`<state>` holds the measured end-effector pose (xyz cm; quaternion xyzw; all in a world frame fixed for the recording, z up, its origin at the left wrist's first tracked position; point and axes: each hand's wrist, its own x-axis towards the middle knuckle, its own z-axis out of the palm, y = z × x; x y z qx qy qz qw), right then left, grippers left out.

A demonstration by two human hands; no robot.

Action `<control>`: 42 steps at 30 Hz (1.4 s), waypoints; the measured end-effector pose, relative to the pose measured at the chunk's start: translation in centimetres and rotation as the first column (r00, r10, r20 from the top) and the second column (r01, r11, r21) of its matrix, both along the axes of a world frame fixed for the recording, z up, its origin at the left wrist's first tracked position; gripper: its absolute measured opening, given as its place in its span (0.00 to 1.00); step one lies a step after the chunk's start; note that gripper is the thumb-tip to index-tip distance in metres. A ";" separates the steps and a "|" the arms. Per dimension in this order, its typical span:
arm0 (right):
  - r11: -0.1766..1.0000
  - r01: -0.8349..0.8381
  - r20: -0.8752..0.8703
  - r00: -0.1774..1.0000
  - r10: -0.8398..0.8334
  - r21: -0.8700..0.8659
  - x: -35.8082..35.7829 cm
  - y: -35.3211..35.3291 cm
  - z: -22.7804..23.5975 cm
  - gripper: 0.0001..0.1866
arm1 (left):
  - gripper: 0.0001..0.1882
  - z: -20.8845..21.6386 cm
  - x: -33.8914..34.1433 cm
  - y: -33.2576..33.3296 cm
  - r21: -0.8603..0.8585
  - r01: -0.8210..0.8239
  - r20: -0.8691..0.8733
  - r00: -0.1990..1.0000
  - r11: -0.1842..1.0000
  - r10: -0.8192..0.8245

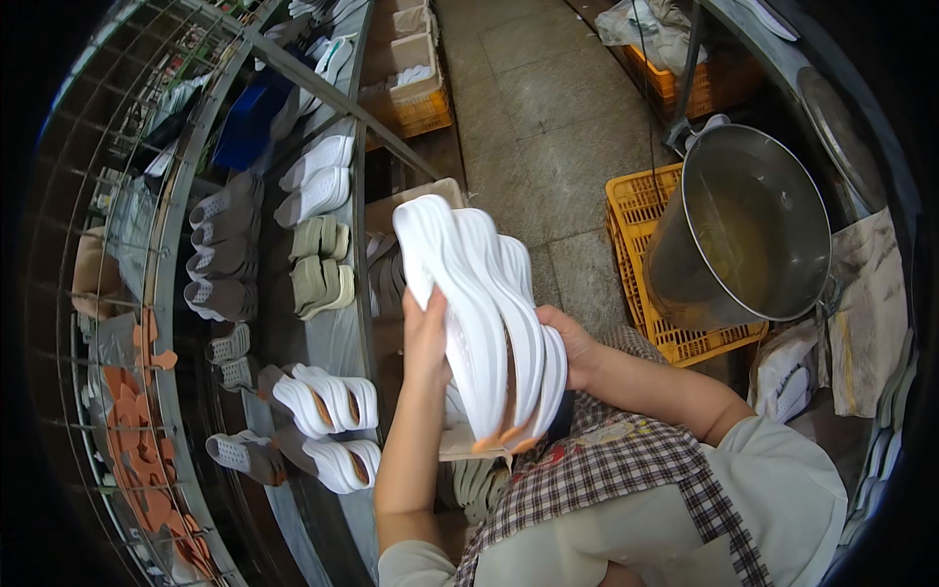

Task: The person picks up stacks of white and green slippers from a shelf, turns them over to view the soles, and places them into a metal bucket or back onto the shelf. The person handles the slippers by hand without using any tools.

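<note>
Between my two hands, in front of my checked apron, is a bundle of white shoe soles (469,313). Several soles stand side by side, with wavy sidewalls, brown patches in the gaps and orange at the lower ends. My left hand (426,338) is closed around the left side, thumb up along the outermost sole. On the opposite side my right hand (572,347) grips the bundle, its fingers partly hidden behind it. Nearest my left forearm, more white soles (328,401) with brown insides sit in groups on the metal shelf (333,333).
Further along the shelf are olive soles (318,264), grey-brown soles (223,245) and white soles (318,181). Orange pieces (137,440) lie at far left. A large metal pot (675,259) with liquid stands at right on yellow crates (636,205). An orange crate (425,112) is beside the aisle.
</note>
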<state>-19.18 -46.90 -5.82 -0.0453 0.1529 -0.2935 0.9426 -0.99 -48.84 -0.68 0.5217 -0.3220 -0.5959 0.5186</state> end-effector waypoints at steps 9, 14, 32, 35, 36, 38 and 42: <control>0.973 -0.055 -0.035 0.997 0.065 0.223 -1.1 0.7 -0.5 0.35 | 0.24 -8.3 -0.3 -1.1 0.333 0.113 -0.455 0.889 0.936 0.054; 0.957 -0.116 0.048 0.993 0.107 0.266 -1.4 0.8 -1.5 0.37 | 0.24 -12.4 0.7 -1.4 0.371 0.196 -0.484 0.875 0.908 0.009; 0.940 -0.094 0.022 0.996 0.092 0.327 -1.3 0.5 -2.6 0.38 | 0.24 -16.3 1.2 -2.2 0.349 0.362 -0.633 0.771 0.864 -0.067; 0.934 -0.088 -0.014 0.995 0.098 0.346 -1.2 0.4 -2.6 0.36 | 0.25 -16.0 1.2 -2.2 0.345 0.368 -0.647 0.759 0.863 -0.065; 0.934 -0.091 -0.009 0.995 0.100 0.347 -1.2 0.4 -2.6 0.36 | 0.25 -15.9 1.2 -2.1 0.349 0.364 -0.644 0.763 0.864 -0.061; 0.934 -0.093 -0.010 0.995 0.103 0.345 -1.1 0.4 -2.4 0.36 | 0.25 -15.6 1.2 -2.0 0.376 0.322 -0.600 0.799 0.869 -0.036; 0.935 -0.102 -0.015 0.993 0.114 0.340 -1.1 0.4 -2.0 0.36 | 0.25 -15.5 1.4 -1.8 0.351 0.318 -0.612 0.790 0.881 -0.042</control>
